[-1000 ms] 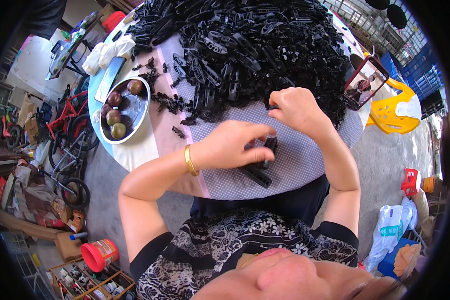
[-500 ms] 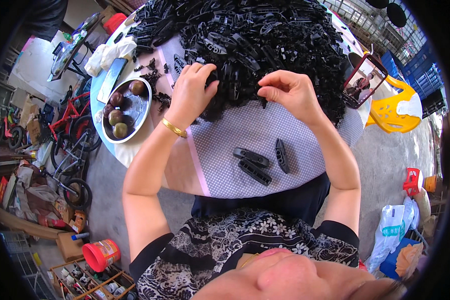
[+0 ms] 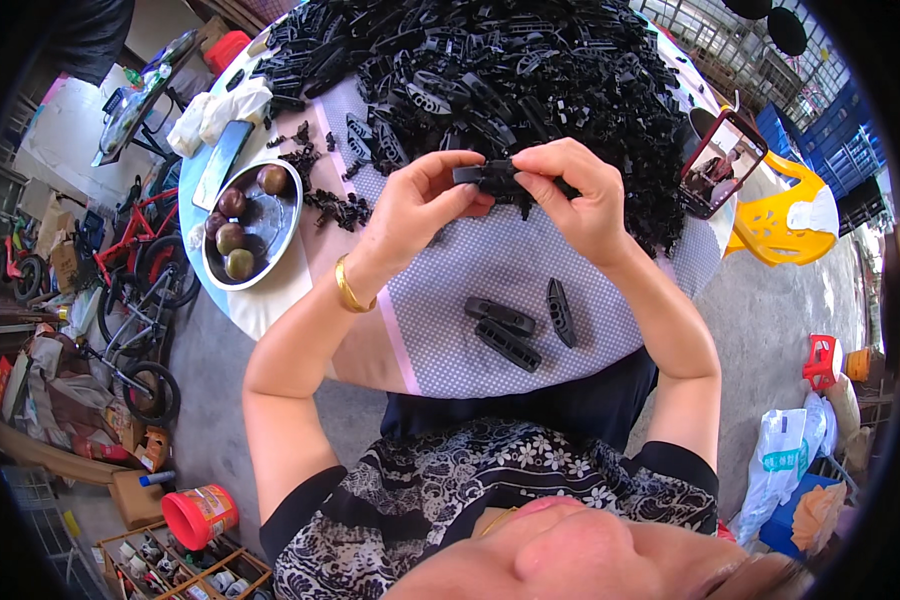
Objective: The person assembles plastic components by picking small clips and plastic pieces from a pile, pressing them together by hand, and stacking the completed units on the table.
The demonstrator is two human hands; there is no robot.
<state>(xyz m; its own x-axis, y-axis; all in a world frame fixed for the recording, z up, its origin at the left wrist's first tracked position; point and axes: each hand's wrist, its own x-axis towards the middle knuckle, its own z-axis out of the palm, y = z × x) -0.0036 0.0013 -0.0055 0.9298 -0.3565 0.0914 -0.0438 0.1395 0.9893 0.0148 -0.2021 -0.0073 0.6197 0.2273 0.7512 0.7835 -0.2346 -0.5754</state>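
Observation:
My left hand (image 3: 425, 203) grips one end of a long black plastic part (image 3: 492, 178), held level just in front of the big pile of black plastic parts (image 3: 530, 70). At its other end, the fingers of my right hand (image 3: 580, 196) are pinched on the same part. Whether a smaller piece sits under those fingertips is hidden. Closer to me on the dotted tablecloth (image 3: 430, 340) lie three similar boat-shaped black parts: two side by side (image 3: 508, 342) and one apart to their right (image 3: 560, 312). Small black clips (image 3: 335, 208) are scattered left of my left hand.
An oval dish (image 3: 275, 245) with several round purple-green fruits stands at the table's left, beside a phone-like slab (image 3: 225, 163) and white cloth (image 3: 232, 108). A propped phone (image 3: 722, 165) stands at the right edge, near a yellow chair (image 3: 785, 215). Bicycles (image 3: 135, 290) stand left.
My left hand has come from the pile toward the middle, bringing out a long black part. The right hand has closed on that part's other end.

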